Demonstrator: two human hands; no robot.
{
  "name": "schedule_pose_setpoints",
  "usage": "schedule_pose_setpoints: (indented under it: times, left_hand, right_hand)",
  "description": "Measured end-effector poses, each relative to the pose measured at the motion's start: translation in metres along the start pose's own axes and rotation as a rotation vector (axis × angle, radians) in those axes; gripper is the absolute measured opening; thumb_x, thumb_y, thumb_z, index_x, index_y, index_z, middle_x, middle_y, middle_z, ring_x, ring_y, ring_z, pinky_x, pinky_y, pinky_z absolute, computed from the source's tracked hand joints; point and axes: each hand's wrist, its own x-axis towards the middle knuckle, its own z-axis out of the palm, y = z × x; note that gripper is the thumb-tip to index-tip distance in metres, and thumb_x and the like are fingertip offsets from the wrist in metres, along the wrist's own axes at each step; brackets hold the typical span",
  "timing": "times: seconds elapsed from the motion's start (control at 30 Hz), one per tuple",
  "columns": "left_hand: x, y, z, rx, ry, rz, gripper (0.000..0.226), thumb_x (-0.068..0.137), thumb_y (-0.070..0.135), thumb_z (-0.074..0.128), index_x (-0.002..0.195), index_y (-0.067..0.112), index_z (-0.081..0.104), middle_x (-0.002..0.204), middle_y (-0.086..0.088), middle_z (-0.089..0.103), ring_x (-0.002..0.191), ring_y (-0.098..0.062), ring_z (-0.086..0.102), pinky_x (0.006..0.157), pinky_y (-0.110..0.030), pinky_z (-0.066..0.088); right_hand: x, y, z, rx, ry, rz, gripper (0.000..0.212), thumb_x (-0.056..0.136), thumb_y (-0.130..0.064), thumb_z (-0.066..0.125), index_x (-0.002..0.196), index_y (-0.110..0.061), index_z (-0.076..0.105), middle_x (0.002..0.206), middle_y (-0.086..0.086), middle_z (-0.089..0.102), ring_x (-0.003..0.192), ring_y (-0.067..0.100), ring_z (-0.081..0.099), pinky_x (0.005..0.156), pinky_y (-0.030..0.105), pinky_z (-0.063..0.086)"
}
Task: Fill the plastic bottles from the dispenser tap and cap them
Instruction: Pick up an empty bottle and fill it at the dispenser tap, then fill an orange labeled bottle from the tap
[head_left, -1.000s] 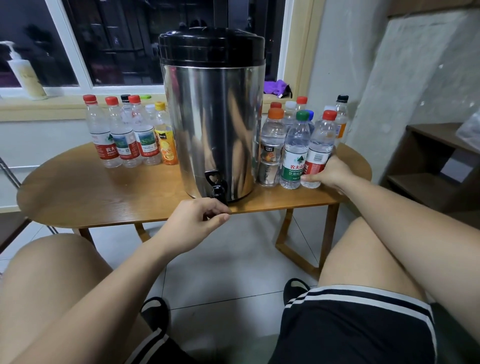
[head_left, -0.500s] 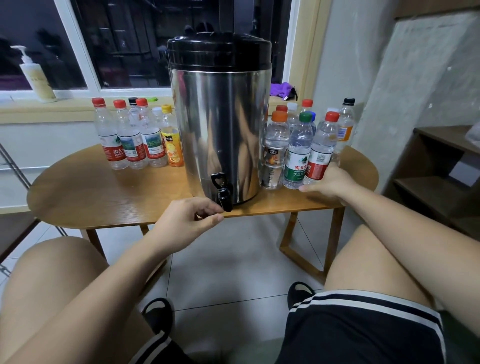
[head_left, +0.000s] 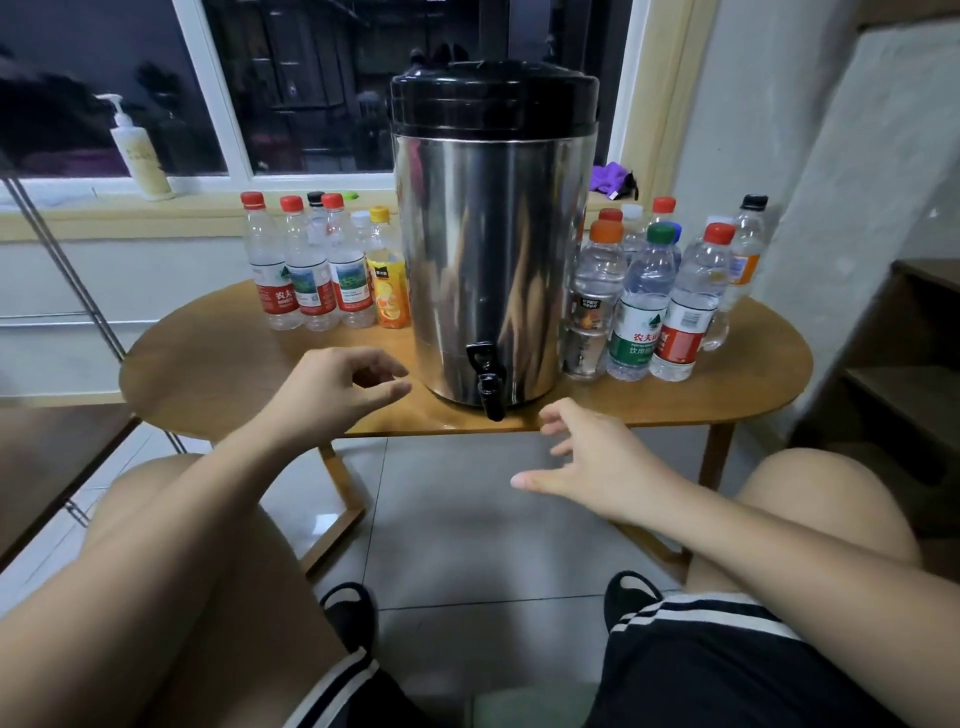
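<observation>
A steel dispenser (head_left: 488, 260) with a black lid stands mid-table, its black tap (head_left: 488, 379) over the front edge. Several capped bottles stand left of it (head_left: 311, 280), the nearest an orange juice bottle (head_left: 387, 286). Several more capped bottles stand to its right (head_left: 644, 306), the front one red-capped (head_left: 685, 312). My left hand (head_left: 332, 389) hovers over the table left of the tap, fingers loosely curled, holding nothing. My right hand (head_left: 587, 462) hangs below the table's front edge, right of the tap, fingers spread and empty.
The oval wooden table (head_left: 218, 374) has bare wood at front left. A pump bottle (head_left: 137, 150) and a purple cloth (head_left: 613, 179) sit on the window sill. Wooden shelves (head_left: 904, 374) stand at right. My knees and black slippers are below, on the tiled floor.
My right hand let go of the red-capped bottle at right and drew back toward the tap. My left hand rose from the table edge. The view shifted so the dispenser sits further right.
</observation>
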Motion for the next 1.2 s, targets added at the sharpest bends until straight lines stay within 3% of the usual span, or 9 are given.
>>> schedule_pose_setpoints:
  times: [0.07, 0.23, 0.37, 0.5, 0.77, 0.93, 1.0, 1.07, 1.2]
  left_hand:
    - [0.012, -0.013, -0.004, 0.048, -0.008, -0.036, 0.023, 0.096, 0.046, 0.078, 0.112, 0.029, 0.08, 0.1, 0.016, 0.075, 0.091, 0.002, 0.068, 0.074, -0.011, 0.05]
    - [0.052, -0.047, -0.013, 0.112, 0.029, -0.128, 0.032, 0.09, 0.046, 0.086, 0.114, 0.026, 0.081, 0.1, 0.01, 0.075, 0.094, -0.005, 0.07, 0.088, -0.035, 0.061]
    - [0.094, -0.07, -0.016, 0.051, 0.147, -0.262, 0.043, 0.088, 0.048, 0.088, 0.12, 0.021, 0.078, 0.105, 0.005, 0.076, 0.096, -0.013, 0.071, 0.083, -0.037, 0.063]
    - [0.13, -0.086, -0.008, 0.059, 0.258, -0.303, 0.065, 0.087, 0.049, 0.089, 0.14, 0.019, 0.066, 0.122, 0.005, 0.075, 0.105, -0.015, 0.071, 0.092, -0.039, 0.062]
    - [0.211, -0.079, -0.026, 0.17, 0.413, -0.109, 0.056, 0.094, 0.031, 0.077, 0.145, 0.024, 0.057, 0.146, -0.001, 0.053, 0.111, -0.02, 0.064, 0.092, -0.034, 0.055]
    - [0.243, -0.073, -0.047, 0.337, 0.355, -0.089, 0.062, 0.095, 0.038, 0.076, 0.152, 0.026, 0.053, 0.155, 0.0, 0.05, 0.115, -0.025, 0.065, 0.089, -0.037, 0.051]
    - [0.246, -0.073, -0.049, 0.369, 0.304, -0.095, 0.061, 0.098, 0.041, 0.075, 0.153, 0.026, 0.053, 0.157, 0.0, 0.051, 0.122, -0.026, 0.064, 0.095, -0.039, 0.052]
    - [0.244, -0.074, -0.049, 0.367, 0.278, -0.089, 0.054, 0.1, 0.041, 0.074, 0.148, 0.025, 0.055, 0.153, -0.001, 0.058, 0.125, -0.026, 0.064, 0.093, -0.037, 0.052]
    - [0.23, -0.074, -0.044, 0.292, 0.357, -0.088, 0.035, 0.104, 0.038, 0.07, 0.131, 0.023, 0.054, 0.132, -0.004, 0.07, 0.104, -0.027, 0.07, 0.076, -0.038, 0.052]
  right_hand:
    - [0.008, -0.003, 0.012, -0.016, -0.049, -0.001, 0.098, 0.072, -0.071, 0.088, 0.15, -0.026, 0.05, 0.138, -0.009, 0.062, 0.112, 0.006, 0.066, 0.097, 0.035, 0.06]
    - [0.036, -0.006, 0.033, 0.005, -0.147, 0.024, 0.085, 0.072, -0.071, 0.089, 0.139, -0.028, 0.059, 0.121, -0.015, 0.066, 0.104, 0.004, 0.068, 0.095, 0.033, 0.061]
    - [0.061, -0.002, 0.042, 0.015, -0.247, 0.036, 0.081, 0.069, -0.07, 0.092, 0.133, -0.027, 0.064, 0.111, -0.013, 0.071, 0.101, 0.003, 0.071, 0.097, 0.032, 0.061]
    - [0.076, 0.008, 0.054, -0.001, -0.319, 0.051, 0.079, 0.068, -0.073, 0.091, 0.13, -0.031, 0.066, 0.109, -0.013, 0.072, 0.099, 0.002, 0.071, 0.097, 0.03, 0.061]
    - [0.082, 0.006, 0.064, -0.058, -0.445, 0.044, 0.074, 0.078, -0.069, 0.087, 0.138, -0.034, 0.061, 0.114, -0.018, 0.068, 0.103, 0.004, 0.068, 0.095, 0.03, 0.059]
    - [0.085, 0.005, 0.064, -0.042, -0.456, 0.053, 0.072, 0.078, -0.068, 0.086, 0.138, -0.036, 0.061, 0.116, -0.019, 0.067, 0.105, 0.004, 0.068, 0.097, 0.031, 0.058]
    - [0.086, 0.006, 0.064, -0.027, -0.449, 0.053, 0.073, 0.077, -0.069, 0.086, 0.137, -0.036, 0.061, 0.115, -0.019, 0.068, 0.105, 0.003, 0.068, 0.097, 0.031, 0.059]
    - [0.086, 0.008, 0.063, -0.02, -0.443, 0.05, 0.074, 0.076, -0.069, 0.087, 0.137, -0.036, 0.061, 0.115, -0.019, 0.068, 0.104, 0.002, 0.068, 0.096, 0.03, 0.058]
    - [0.085, 0.009, 0.064, -0.029, -0.426, 0.045, 0.073, 0.076, -0.069, 0.088, 0.135, -0.036, 0.063, 0.113, -0.019, 0.069, 0.102, 0.001, 0.068, 0.096, 0.028, 0.058]
